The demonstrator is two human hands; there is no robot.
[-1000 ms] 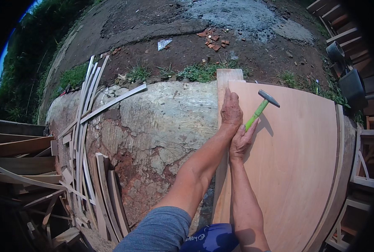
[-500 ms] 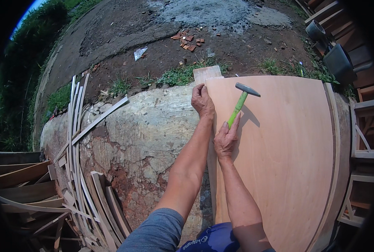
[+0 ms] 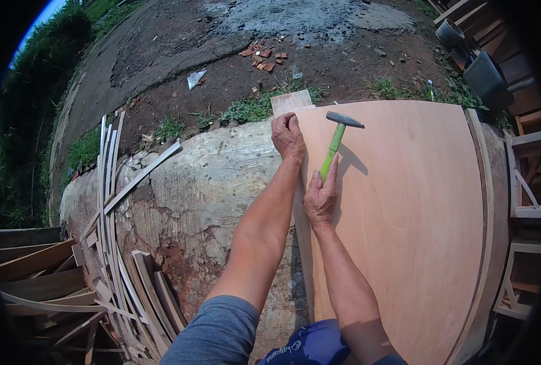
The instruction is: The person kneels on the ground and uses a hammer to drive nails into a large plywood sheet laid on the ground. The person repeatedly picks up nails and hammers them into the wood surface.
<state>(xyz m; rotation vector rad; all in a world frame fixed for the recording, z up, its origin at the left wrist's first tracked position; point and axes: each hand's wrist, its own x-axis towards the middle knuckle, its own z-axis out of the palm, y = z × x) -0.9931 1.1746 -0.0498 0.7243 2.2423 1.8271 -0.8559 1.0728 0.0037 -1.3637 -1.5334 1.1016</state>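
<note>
A large sheet of pale plywood (image 3: 416, 213) lies on a rough stone slab (image 3: 203, 188). My left hand (image 3: 287, 136) is pressed on the sheet's far left corner, fingers curled together at the edge; whether something small sits between them I cannot tell. My right hand (image 3: 321, 198) grips the green handle of a hammer (image 3: 337, 137), whose dark metal head is raised just right of my left hand. A short wooden board (image 3: 290, 100) sticks out from under the sheet's far corner.
Thin curved wood strips (image 3: 109, 201) are piled on the slab's left side, with more boards (image 3: 39, 280) stacked lower left. Bare dirt with brick shards (image 3: 264, 56) and grass lies beyond. Dark pots (image 3: 483, 70) and wooden frames (image 3: 526, 201) stand to the right.
The view has shifted slightly. Both hands keep their places on the sheet's corner, and the hammer stays raised by my left hand with only small movement.
</note>
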